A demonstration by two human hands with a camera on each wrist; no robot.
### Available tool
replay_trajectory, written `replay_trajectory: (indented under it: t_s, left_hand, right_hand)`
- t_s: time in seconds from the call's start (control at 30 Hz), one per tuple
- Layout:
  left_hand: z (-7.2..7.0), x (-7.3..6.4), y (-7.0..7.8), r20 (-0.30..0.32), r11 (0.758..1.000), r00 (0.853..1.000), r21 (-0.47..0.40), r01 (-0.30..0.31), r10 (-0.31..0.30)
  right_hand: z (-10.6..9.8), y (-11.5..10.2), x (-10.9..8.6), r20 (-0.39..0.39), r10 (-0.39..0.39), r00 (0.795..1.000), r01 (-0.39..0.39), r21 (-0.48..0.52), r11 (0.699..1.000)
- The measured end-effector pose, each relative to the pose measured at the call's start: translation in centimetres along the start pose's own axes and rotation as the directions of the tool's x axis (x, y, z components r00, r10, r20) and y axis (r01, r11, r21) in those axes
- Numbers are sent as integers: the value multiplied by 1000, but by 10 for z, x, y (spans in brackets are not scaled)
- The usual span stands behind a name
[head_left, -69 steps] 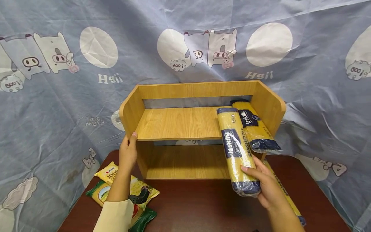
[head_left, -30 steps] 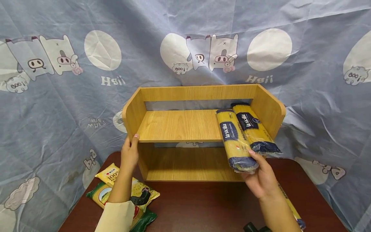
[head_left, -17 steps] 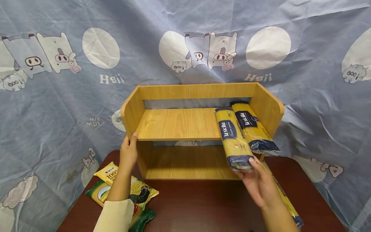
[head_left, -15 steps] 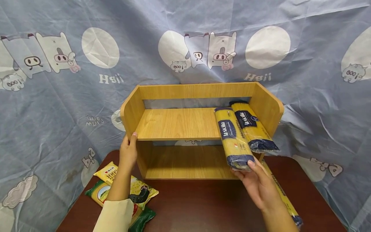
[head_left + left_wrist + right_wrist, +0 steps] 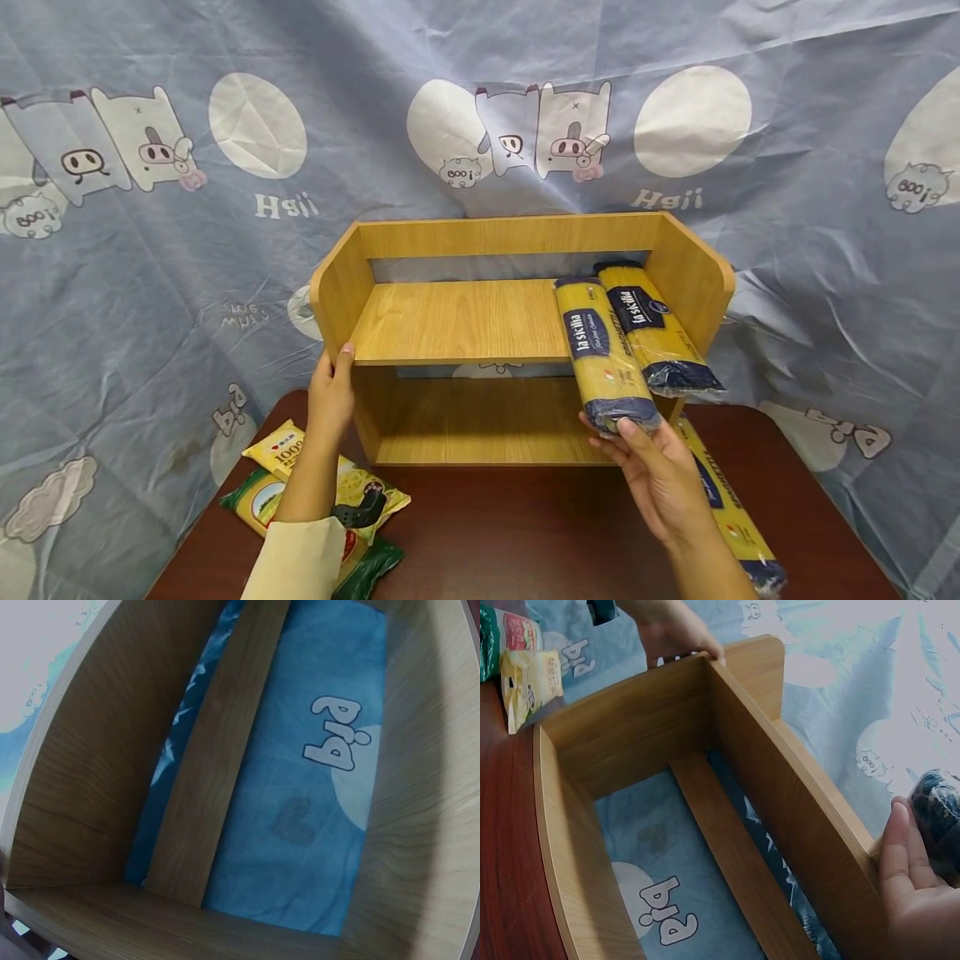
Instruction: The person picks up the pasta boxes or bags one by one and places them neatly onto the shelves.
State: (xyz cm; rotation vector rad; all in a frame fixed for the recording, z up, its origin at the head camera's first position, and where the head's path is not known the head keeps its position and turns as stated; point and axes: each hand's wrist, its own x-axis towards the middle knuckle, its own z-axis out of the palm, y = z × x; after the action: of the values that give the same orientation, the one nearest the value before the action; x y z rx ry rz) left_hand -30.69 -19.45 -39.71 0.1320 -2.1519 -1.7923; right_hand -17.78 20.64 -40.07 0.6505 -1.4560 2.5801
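My left hand [image 5: 332, 396] grips the left side of a two-tier wooden shelf [image 5: 465, 321], its thumb at the upper board's front edge. A yellow spaghetti packet [image 5: 603, 358] with dark blue ends leans on the upper board, its near end jutting past the front. My right hand [image 5: 660, 475] holds that near end, thumb on top and fingers beneath. Beside it, a second spaghetti packet [image 5: 652, 321] lies against the shelf's right wall. In the right wrist view, the right hand [image 5: 922, 892] shows at the edge next to the packet's dark end [image 5: 939, 814].
Another spaghetti packet [image 5: 731, 508] lies on the dark red table [image 5: 510, 533], right of the shelf. Yellow and green food bags [image 5: 367, 492] are piled at the left, partly behind the left forearm. A printed blue cloth [image 5: 480, 50] hangs behind the shelf.
The right hand has pushed the spaghetti packet farther back onto the upper board and shifted its hold to the near end, lately moving slightly left. The left hand keeps its place.
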Motion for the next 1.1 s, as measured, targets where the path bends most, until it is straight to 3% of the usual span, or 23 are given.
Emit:
replay_trajectory:
  t_s: [0.33, 0.7, 0.97, 1.1]
  left_hand:
    - [-3, 1, -1, -7, 1000, 1000, -14, 1, -2]
    - [-2, 1, -1, -8, 1000, 1000, 28, -7, 7]
    - [-1, 0, -1, -3, 1000, 1000, 24, -11, 11]
    - [-1, 1, -1, -19, 999, 1000, 40, -9, 10]
  right_hand:
    - [1, 4, 17, -89, 9, 996, -17, -92, 996]
    - [-5, 10, 36, -134, 37, 990, -43, -43, 998]
    - [-9, 9, 48, -253, 66, 965, -76, -28, 997]
    - [-10, 9, 50, -259, 86, 962, -97, -27, 995]
